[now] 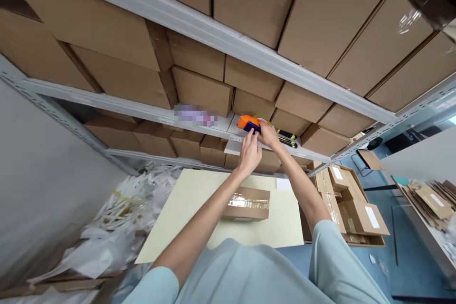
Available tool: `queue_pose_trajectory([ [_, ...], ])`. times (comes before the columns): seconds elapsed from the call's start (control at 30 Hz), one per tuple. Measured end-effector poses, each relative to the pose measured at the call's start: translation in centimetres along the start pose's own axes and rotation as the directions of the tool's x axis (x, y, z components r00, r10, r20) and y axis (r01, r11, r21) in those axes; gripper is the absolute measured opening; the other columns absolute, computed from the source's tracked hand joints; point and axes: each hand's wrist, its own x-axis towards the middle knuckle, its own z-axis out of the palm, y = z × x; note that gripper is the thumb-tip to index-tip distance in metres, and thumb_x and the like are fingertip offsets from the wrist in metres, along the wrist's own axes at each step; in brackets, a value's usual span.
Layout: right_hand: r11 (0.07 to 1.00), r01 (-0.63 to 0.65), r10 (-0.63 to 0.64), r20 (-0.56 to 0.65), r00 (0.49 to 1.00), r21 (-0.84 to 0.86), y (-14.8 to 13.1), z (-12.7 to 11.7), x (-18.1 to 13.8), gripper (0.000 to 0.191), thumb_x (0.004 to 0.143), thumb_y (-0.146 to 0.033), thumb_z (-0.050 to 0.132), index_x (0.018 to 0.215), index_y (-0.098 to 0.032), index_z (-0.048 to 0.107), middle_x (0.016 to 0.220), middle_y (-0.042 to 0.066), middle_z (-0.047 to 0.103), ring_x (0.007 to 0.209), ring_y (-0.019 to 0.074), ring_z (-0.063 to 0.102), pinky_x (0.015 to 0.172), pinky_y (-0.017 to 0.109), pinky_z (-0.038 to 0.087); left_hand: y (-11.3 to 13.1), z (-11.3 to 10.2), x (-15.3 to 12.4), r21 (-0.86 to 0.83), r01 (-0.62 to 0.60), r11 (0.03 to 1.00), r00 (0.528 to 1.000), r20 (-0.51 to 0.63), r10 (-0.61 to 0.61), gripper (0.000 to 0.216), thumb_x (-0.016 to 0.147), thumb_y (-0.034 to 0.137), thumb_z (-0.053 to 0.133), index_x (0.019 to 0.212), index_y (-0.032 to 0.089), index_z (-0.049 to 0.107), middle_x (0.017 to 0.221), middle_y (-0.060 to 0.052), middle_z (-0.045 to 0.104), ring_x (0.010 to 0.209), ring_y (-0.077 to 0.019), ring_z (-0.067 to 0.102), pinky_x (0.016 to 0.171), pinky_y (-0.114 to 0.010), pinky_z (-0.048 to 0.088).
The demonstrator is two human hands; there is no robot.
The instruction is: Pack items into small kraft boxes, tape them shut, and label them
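On the middle shelf, my right hand [268,135] is closed around the right end of an orange and dark blue tool [246,121] that looks like a tape dispenser. Just left of it, my left hand [250,153] reaches up with its fingers stretched out, their tips at the tool's blue lower side. To the right of my right hand lie black and yellow box cutters [288,134] on the shelf. Part of a yellow ring shows behind my right hand. Below my hands, a taped cardboard box [249,203] rests on the pale yellow table [171,218].
Cardboard boxes [201,90] fill the grey metal shelf rack [249,50]. White wrapping scraps [117,228] are heaped at the left. An open carton [370,242] holding smaller boxes stands to the right, and flat cardboard packs [432,199] lie on a far-right table. A white label lies near the table's back edge.
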Motion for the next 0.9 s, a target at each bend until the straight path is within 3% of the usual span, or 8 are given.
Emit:
queue_pose_trajectory([
  [0.13,0.995,-0.067,0.073,0.073,0.995,-0.079,-1.1,1.2,2.1,0.046,0.109,-0.020,0.059,0.154,-0.013,0.064,0.160,0.023,0.073,0.152,0.0327,0.067,0.135,0.049,0.042,-1.3,-2.0,-2.1,0.014,-0.025,1.000,1.000,0.005,0.025,0.053,0.105,0.019,0.058,0.158,0.019,0.065,0.173,-0.021,0.059,0.159,-0.0392,0.059,0.138,-0.063,0.048],
  [0.33,0.991,-0.113,0.118,0.061,0.991,-0.072,-0.8,4.0,2.8,0.058,0.107,-0.015,0.058,0.165,-0.010,0.057,0.166,0.024,0.068,0.156,0.0319,0.061,0.138,0.048,0.038,-4.4,-3.6,-7.0,0.042,0.123,0.992,0.990,0.063,-0.125,0.049,0.103,0.022,0.059,0.150,0.021,0.072,0.167,-0.021,0.064,0.154,-0.0412,0.064,0.134,-0.065,0.052],
  [0.47,0.995,-0.088,0.087,-0.039,0.995,-0.038,-0.2,5.4,1.3,0.067,0.110,-0.016,0.047,0.175,-0.003,0.045,0.174,0.028,0.058,0.165,0.0351,0.052,0.143,0.053,0.031,-6.4,-3.4,-10.0,0.058,0.204,0.977,0.968,0.139,-0.210,0.048,0.102,0.025,0.062,0.149,0.022,0.072,0.163,-0.021,0.068,0.154,-0.0407,0.065,0.135,-0.063,0.051],
  [0.53,0.997,-0.073,0.072,-0.152,0.986,0.000,0.4,6.8,-1.5,0.069,0.113,-0.020,0.040,0.179,-0.002,0.040,0.180,0.029,0.051,0.171,0.0365,0.044,0.145,0.057,0.028,-7.8,-3.4,-12.3,0.072,0.261,0.963,0.946,0.178,-0.270,0.049,0.102,0.027,0.063,0.150,0.019,0.071,0.162,-0.022,0.068,0.156,-0.0407,0.064,0.136,-0.061,0.050],
  [0.63,0.989,-0.126,0.140,-0.217,0.966,0.077,1.8,10.4,-9.0,0.072,0.118,-0.032,0.029,0.184,-0.005,0.031,0.188,0.026,0.040,0.179,0.0353,0.033,0.146,0.060,0.026,-10.2,-3.9,-16.7,0.137,0.403,0.905,0.877,0.222,-0.425,0.051,0.100,0.026,0.063,0.150,0.016,0.070,0.159,-0.024,0.070,0.154,-0.0414,0.065,0.136,-0.058,0.050],
  [0.73,0.930,-0.314,0.339,-0.113,0.934,0.189,3.0,15.5,-18.6,0.076,0.119,-0.041,0.030,0.183,-0.001,0.028,0.189,0.029,0.035,0.181,0.0370,0.029,0.146,0.062,0.030,-12.0,-4.1,-20.8,0.230,0.545,0.806,0.767,0.252,-0.591,0.056,0.099,0.028,0.067,0.152,0.012,0.067,0.157,-0.026,0.071,0.153,-0.0442,0.066,0.135,-0.059,0.051],
  [0.83,0.789,-0.550,0.553,0.073,0.830,0.275,3.1,20.4,-26.5,0.079,0.117,-0.045,0.035,0.178,0.006,0.033,0.184,0.034,0.041,0.178,0.0382,0.038,0.143,0.057,0.037,-12.1,-3.0,-23.5,0.293,0.616,0.732,0.668,0.299,-0.682,0.058,0.099,0.032,0.070,0.152,0.009,0.065,0.156,-0.028,0.072,0.153,-0.0463,0.066,0.131,-0.059,0.053],
  [0.9,0.691,-0.653,0.630,0.186,0.754,0.310,2.7,23.0,-29.5,0.078,0.117,-0.046,0.034,0.176,0.004,0.037,0.179,0.034,0.050,0.172,0.0373,0.049,0.139,0.053,0.045,-11.4,-1.7,-24.4,0.315,0.630,0.710,0.619,0.349,-0.704,0.056,0.101,0.034,0.070,0.151,0.009,0.066,0.150,-0.027,0.075,0.146,-0.0464,0.071,0.126,-0.058,0.057],
])
